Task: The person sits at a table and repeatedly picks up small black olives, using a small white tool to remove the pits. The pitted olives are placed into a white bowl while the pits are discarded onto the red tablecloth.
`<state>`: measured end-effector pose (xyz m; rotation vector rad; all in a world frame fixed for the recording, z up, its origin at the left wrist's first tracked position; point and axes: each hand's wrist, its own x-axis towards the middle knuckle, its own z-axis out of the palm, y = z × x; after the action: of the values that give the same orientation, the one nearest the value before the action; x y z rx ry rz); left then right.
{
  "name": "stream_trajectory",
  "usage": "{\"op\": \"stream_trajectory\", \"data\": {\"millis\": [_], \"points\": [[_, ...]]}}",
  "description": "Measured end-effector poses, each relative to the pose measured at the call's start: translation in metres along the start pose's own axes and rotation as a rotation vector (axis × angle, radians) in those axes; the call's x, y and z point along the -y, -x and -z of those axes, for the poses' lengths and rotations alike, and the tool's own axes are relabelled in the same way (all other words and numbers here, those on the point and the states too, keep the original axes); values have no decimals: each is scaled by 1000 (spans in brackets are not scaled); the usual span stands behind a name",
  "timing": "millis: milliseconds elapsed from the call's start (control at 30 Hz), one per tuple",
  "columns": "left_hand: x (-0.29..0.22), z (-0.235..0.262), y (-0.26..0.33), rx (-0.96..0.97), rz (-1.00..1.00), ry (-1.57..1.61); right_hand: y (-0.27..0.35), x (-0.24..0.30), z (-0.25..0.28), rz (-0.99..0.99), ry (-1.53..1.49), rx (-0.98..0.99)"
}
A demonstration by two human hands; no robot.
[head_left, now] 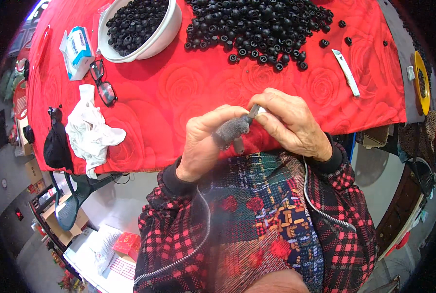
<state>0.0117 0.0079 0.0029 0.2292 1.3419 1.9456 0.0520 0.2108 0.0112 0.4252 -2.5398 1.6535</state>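
Note:
My left hand point(198, 141) is curled in front of my chest, over the near edge of the red cloth. A fuzzy grey cover point(231, 131) sits at its fingers and looks like a finger sleeve. A small dark piece at the fingertips is mostly hidden, so its kind is unclear. From the other side my right hand point(292, 122) pinches a small flat metal blade point(254, 111) between thumb and forefinger. The blade's end meets the left fingertips. Beyond both hands lies a large heap of small round black cap-like parts point(257, 29).
The red rose-patterned tablecloth point(179, 88) covers the table. At the back left, a white bowl point(166, 34) holds more black parts. Glasses point(103, 84), a tissue pack point(77, 51) and a crumpled white cloth point(88, 127) lie left. A white strip point(345, 73) and a yellow tray point(425, 105) are right.

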Motion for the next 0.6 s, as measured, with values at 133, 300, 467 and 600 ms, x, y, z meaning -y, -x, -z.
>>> {"op": "stream_trajectory", "data": {"millis": [133,300,467,600], "points": [[-2,-1,-1,4,28,-18,1,-3,0,6,-20,-6],[-2,1,-1,22,59,-22,1,-5,3,49,-23,15],[-3,2,-2,62,107,-9,0,-7,8,55,-37,78],[-4,1,-5,61,129,-11,2,-14,10,43,-85,134]]}}
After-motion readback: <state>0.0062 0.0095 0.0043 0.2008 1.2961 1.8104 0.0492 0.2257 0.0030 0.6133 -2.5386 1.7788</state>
